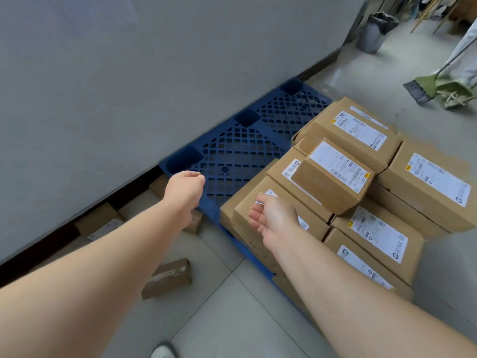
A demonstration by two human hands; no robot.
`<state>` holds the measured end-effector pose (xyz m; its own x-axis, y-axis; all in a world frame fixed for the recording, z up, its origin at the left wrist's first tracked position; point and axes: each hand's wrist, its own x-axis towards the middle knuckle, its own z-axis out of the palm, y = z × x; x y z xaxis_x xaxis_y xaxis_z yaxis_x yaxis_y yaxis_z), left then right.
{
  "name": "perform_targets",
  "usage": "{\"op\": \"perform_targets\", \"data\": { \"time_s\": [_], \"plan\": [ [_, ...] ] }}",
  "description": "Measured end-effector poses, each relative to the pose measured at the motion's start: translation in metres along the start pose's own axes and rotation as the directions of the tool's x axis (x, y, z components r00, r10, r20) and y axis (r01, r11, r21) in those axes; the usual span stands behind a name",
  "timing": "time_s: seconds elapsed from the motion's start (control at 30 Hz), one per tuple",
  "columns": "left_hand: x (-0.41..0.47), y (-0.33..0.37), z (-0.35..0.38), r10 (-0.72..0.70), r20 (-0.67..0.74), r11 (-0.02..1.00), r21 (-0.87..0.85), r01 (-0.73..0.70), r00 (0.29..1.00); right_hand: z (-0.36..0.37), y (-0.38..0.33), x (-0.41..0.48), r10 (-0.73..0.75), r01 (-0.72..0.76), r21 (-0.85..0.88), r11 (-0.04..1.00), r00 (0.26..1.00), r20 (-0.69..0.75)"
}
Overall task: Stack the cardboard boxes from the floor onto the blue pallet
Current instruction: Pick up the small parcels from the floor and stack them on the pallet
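The blue pallet (232, 148) lies against the grey wall, its left half a bare lattice. Several labelled cardboard boxes (356, 177) are stacked on its right half. My left hand (184, 188) hovers over the pallet's near left corner, fingers loosely curled, holding nothing. My right hand (273, 215) hangs over the nearest stacked box (247, 218), fingers loosely curled and empty. A small cardboard box (169, 276) lies on the floor tiles below my left forearm. More boxes (100, 223) lie on the floor along the wall, partly hidden by my left arm.
The grey wall (129, 73) runs along the pallet's far side. A grey bin (374, 32) with a black liner stands at the back right. A green broom and dustpan (438, 89) are on the floor at right. A shoe tip (162, 351) shows at the bottom.
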<state>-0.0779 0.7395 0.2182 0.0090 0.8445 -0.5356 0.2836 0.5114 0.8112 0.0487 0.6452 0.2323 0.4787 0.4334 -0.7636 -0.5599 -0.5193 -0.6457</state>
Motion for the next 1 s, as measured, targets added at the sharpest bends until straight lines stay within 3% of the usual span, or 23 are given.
{"op": "perform_targets", "data": {
  "time_s": [0.33, 0.57, 1.0],
  "plan": [
    [0.048, -0.092, -0.102, -0.16, -0.134, 0.987, -0.024, 0.158, 0.978, 0.097, 0.069, 0.015, -0.033, 0.057, -0.244, 0.968, 0.994, 0.102],
    [0.09, -0.172, -0.14, -0.307, -0.124, 0.952, -0.062, 0.301, 0.944, 0.136, 0.139, 0.063, 0.077, -0.052, -0.393, 0.918, 0.996, 0.049],
    [0.165, -0.346, -0.123, -0.499, -0.175, 0.865, -0.042, 0.5, 0.849, 0.155, 0.29, 0.201, 0.214, -0.16, -0.595, 0.787, 0.977, 0.02]
  ]
}}
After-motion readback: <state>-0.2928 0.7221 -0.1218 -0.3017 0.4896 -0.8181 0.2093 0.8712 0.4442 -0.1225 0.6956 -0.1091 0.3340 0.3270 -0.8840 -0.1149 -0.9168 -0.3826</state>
